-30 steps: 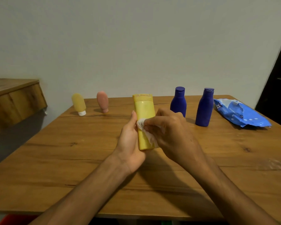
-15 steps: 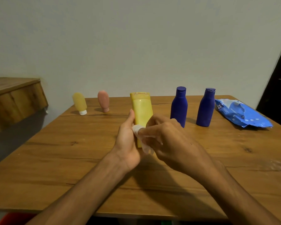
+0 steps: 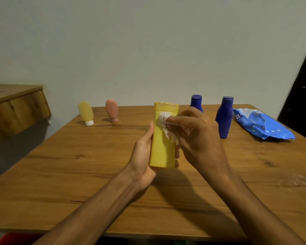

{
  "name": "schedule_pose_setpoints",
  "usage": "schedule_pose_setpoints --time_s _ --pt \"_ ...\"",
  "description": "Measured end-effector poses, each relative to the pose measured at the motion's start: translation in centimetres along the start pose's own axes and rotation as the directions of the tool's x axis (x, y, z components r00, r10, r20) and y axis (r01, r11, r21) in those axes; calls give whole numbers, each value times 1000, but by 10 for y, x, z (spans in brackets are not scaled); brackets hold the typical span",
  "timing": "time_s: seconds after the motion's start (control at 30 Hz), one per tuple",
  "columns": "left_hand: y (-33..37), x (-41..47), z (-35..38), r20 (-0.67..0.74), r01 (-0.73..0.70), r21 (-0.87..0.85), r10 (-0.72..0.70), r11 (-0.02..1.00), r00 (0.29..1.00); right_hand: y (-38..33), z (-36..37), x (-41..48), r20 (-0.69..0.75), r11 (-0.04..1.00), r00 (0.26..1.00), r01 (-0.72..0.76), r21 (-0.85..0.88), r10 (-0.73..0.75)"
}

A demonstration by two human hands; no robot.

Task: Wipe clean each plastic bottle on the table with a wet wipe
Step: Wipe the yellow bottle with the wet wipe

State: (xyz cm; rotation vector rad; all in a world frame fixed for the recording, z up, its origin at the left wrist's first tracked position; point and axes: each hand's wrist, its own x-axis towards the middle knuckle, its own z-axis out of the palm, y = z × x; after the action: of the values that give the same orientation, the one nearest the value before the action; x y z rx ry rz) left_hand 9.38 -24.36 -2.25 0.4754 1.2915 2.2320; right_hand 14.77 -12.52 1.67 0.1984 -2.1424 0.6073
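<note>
Left hand [image 3: 143,156] gripped the yellow bottle [image 3: 162,149]. Right hand [image 3: 198,137], at its 3 o'clock, pinched a wet wipe [image 3: 163,119] against the upper part

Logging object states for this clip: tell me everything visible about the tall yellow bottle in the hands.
The yellow bottle is tall, flat-sided, matte plastic, with a darker cap band on top. It is held roughly upright over the table. The left hand grips its lower half, thumb along the left edge. The right hand presses a bunched white wet wipe on its upper front.
</note>
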Motion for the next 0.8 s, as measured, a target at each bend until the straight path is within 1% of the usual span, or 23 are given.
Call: schedule_pose_setpoints --time_s 0.17,0.27,0.37,0.5,0.63,0.73,0.8 --pt "-2 1 -2 52 10 19 -11 1000 999 11 -2 4 -121 1000 992 -20 15 22" --pt "-2 -1 1 81 9 24 -11 1000 997 13 -2 5 -153 1000 988 9 18 -6" --pt "-2 -2 2 64 -11 57 7 998 998 12 2 6 -142 998 988 64 -1 -64" --pt "-3 -2 -1 36 -18 122 13 992 999 14 4 4 -91 992 988 121 -29 -124" --pt "-5 -2 0 28 -23 204 18 979 999 12 5 0 -62 984 986 150 -91 -156" --pt "-6 -5 2 30 -60 288 54 956 998 10 6 -1 -27 966 980 191 -174 -199" --pt "-5 -5 1 4 -80 328 84 941 996 10 4 0 -34 959 978 194 -205 -206"
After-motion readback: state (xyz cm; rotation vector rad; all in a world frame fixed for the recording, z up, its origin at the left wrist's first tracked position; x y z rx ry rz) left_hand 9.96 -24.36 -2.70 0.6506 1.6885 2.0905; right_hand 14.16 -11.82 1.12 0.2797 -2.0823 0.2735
